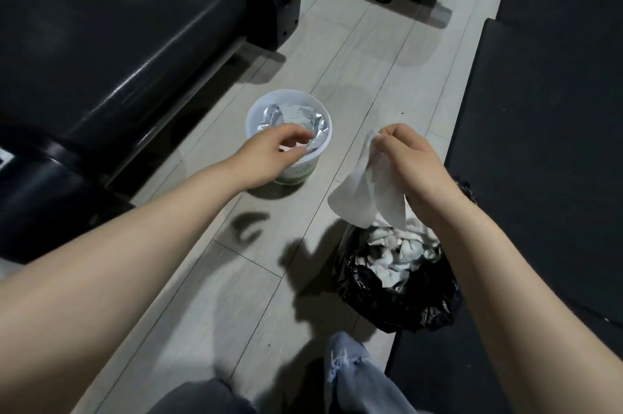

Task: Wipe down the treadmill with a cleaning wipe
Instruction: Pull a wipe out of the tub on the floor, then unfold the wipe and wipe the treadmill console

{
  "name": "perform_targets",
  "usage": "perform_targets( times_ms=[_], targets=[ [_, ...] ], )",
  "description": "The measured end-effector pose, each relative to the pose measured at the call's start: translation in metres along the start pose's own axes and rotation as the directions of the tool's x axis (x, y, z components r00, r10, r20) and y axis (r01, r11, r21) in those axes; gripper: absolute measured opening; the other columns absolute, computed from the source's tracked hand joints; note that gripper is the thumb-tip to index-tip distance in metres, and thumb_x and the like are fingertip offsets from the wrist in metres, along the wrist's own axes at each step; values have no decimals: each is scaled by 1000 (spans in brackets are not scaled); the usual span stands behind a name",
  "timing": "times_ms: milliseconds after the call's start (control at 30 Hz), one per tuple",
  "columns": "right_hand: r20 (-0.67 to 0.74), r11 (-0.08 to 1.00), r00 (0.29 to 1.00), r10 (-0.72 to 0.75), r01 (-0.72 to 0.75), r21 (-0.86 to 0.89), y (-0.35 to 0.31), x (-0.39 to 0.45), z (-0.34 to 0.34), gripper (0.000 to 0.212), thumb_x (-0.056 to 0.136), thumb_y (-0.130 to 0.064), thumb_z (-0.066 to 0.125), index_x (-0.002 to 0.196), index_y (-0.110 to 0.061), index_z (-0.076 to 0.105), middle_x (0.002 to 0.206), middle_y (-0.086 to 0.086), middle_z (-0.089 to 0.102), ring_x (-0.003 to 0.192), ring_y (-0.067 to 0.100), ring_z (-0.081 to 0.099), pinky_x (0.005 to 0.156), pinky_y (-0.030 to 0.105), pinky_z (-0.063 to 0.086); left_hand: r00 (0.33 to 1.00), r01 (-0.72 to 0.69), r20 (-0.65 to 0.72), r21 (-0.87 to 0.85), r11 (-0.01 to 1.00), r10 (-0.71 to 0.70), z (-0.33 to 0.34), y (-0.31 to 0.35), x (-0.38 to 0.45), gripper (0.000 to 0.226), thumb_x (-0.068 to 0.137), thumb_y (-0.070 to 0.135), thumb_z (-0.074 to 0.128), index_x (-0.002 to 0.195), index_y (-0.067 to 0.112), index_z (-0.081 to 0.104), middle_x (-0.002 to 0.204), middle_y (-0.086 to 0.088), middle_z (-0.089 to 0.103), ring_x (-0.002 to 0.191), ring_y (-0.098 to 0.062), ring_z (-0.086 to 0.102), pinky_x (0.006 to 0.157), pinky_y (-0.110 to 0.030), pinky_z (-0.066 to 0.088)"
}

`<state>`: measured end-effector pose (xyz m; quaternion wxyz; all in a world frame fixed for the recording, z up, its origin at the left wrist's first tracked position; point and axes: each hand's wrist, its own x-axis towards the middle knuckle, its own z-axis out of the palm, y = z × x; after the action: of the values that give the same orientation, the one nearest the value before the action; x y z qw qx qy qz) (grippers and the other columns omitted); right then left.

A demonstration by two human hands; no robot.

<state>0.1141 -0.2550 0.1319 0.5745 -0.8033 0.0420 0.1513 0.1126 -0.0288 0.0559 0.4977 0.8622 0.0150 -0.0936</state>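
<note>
A knee in pale ripped jeans (350,376) is being kept bent low over the floor (215,295), so both arms can reach down. A white wipe (369,192) is being pinched in the closed grip of the right hand (409,157) and hung above a black bin bag (397,292) of used wipes, probably just drawn for cleaning. The left hand (269,152) is being held with loosely curled fingers at the foil lining of the wipe tub (296,174), gripping nothing plainly, perhaps to steady it; the treadmill (111,42) is lying just beside the tub, untouched.
</note>
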Motion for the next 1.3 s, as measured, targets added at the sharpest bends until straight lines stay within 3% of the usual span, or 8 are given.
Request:
perform_targets(
  times_ms=[233,467,600,700,800,900,1133,1300],
  targets=[
    [237,997,969,-74,81,-18,-102,-30,19,11,92,-26,53,83,-22,57,73,2,62,68,20,55,64,31,41,982,3,174,-388,921,70,-62,105,-66,52,83,11,59,133,26,53,133,12,57,129,1,50,107,-20,40],
    [343,983,932,-117,157,-92,-224,-90,12,11,96,-20,54,86,-17,57,76,-4,59,66,9,53,59,23,42,974,116,217,-249,962,-61,-150,207,-142,15,96,11,60,98,24,65,86,12,58,80,0,53,73,-14,41],
    [395,971,913,-104,179,-157,-291,-129,9,12,97,-18,52,87,-12,56,76,-2,55,65,7,48,58,22,38,988,135,89,-144,980,-123,-198,254,-196,13,95,21,66,94,8,64,84,0,55,77,-8,49,71,-22,40],
    [465,979,885,-39,128,-161,-340,-166,10,11,98,-16,51,89,-10,55,81,4,54,62,8,54,53,21,41,978,208,28,-133,969,-206,-235,287,-245,13,93,29,68,93,17,65,84,9,57,72,-3,50,67,-21,40],
    [524,984,852,5,88,-153,-381,-203,15,13,93,-28,56,84,-19,57,89,7,59,82,29,61,72,36,49,957,248,-94,-232,941,-276,-265,323,-297,8,95,24,66,88,23,62,73,20,57,64,3,49,56,-14,40],
    [597,987,802,11,87,-135,-423,-240,23,17,84,-36,65,92,-22,60,100,7,66,88,31,61,76,42,49,886,246,-341,-228,942,-314,-293,358,-347,13,93,26,62,92,13,62,83,0,62,74,-6,52,68,-26,42],
    [857,995,505,100,-43,-91,-506,-299,54,21,67,-14,63,85,-23,68,78,-5,61,79,14,55,70,27,38,650,430,-572,-267,863,-500,-329,396,-452,10,88,33,57,78,33,55,72,21,59,69,-1,50,65,-26,36],
    [965,997,259,51,47,-65,-551,-342,88,34,68,0,57,94,-17,69,94,6,66,88,22,57,78,38,38,512,445,-669,-330,833,-539,-339,423,-508,26,98,17,53,114,36,47,83,8,68,62,-4,53,63,-24,42]
  ],
)
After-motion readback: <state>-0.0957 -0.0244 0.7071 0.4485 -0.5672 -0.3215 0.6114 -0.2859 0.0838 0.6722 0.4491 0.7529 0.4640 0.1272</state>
